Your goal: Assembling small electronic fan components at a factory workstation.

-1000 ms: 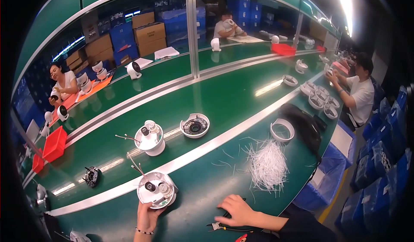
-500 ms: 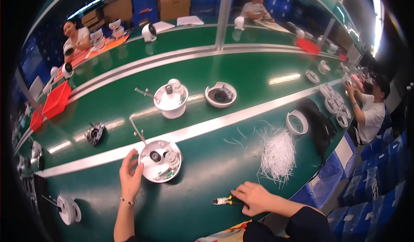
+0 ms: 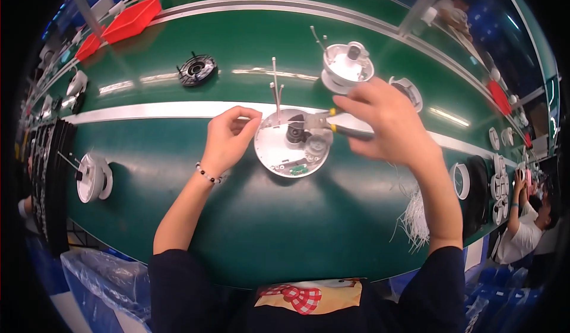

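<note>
A round white plastic housing point(image 3: 274, 148) sits upright on the near green bench, with a black round part, a small green circuit board and upright pale cables point(image 3: 275, 89). My left hand point(image 3: 228, 137) is at its left rim, thumb and forefinger pinched on what looks like a thin white strip running across the housing. My right hand point(image 3: 389, 122) grips small cutters with yellow and black handles point(image 3: 353, 132). Their jaws are over the black part, close to the strip; whether they touch it I cannot tell.
Behind stand another white housing point(image 3: 338, 78), a white ring part point(image 3: 407, 92) and a black ring-shaped part point(image 3: 197, 70). A white housing point(image 3: 89, 177) lies tipped at left. White strips point(image 3: 415, 220) are piled right, near a white ring point(image 3: 460, 180). A co-worker point(image 3: 528, 229) sits far right.
My right hand has lifted the cutters from the bench and brought them over the housing. My left hand has closed from spread fingers to a pinch. The head view has shifted.
</note>
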Available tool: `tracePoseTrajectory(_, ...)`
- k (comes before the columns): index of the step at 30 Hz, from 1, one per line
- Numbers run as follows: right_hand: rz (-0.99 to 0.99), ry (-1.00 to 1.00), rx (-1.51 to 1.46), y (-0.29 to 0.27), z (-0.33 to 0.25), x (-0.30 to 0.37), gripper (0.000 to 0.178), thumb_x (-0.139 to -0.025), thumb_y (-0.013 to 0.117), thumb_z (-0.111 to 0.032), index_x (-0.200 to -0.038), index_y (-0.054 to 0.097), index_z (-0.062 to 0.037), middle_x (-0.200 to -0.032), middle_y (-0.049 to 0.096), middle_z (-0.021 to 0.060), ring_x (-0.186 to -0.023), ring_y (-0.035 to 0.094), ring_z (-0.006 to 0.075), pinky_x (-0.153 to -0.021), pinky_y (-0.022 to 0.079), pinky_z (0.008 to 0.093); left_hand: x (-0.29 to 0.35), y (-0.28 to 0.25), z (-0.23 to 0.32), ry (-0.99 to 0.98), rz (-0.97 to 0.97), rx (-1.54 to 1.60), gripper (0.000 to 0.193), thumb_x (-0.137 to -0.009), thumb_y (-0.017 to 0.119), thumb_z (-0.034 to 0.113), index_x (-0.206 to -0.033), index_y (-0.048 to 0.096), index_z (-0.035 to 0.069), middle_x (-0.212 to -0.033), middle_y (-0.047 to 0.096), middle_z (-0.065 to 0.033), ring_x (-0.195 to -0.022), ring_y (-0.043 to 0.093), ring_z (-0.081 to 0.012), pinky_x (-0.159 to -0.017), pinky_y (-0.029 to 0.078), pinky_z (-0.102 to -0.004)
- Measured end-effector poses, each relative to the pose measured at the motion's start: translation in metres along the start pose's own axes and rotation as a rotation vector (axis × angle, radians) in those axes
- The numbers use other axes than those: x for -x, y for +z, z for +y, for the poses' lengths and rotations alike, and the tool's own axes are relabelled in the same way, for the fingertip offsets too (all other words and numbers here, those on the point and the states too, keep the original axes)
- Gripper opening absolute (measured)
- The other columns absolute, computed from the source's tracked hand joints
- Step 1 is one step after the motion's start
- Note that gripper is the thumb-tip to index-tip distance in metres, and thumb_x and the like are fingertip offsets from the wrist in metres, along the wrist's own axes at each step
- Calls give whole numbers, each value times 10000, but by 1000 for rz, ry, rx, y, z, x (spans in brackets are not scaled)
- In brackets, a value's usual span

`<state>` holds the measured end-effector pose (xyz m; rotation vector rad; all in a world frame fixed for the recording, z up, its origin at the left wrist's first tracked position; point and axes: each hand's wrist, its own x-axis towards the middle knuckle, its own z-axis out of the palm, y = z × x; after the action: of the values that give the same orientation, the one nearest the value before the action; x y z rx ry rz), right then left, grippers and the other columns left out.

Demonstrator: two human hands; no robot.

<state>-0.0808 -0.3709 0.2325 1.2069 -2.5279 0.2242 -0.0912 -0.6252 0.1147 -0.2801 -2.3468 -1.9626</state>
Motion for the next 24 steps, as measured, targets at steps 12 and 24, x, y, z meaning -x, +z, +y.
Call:
tracePoseTrajectory(12,-362,-235,46,33,23,-77,335,-480,679,-94,-800,611,-22,-742,519,99,-758,511,272,-639,435,362,3,-5,-8,35,5,99,113,-777,581,55,-853,596,-28,-818,633,-74,-735,602,-107,-661,486,-225)
tracePoseTrajectory(24,-334,-329,127,41,19,-82,258,-484,670,-119,-690,548,-26,-727,485,96,-713,506,258,-606,426,359,2,-14,-1,-55,-32,10,70,-805,545,27,-843,555,-31,-929,607,-86,-762,573,-89,-686,479,-214)
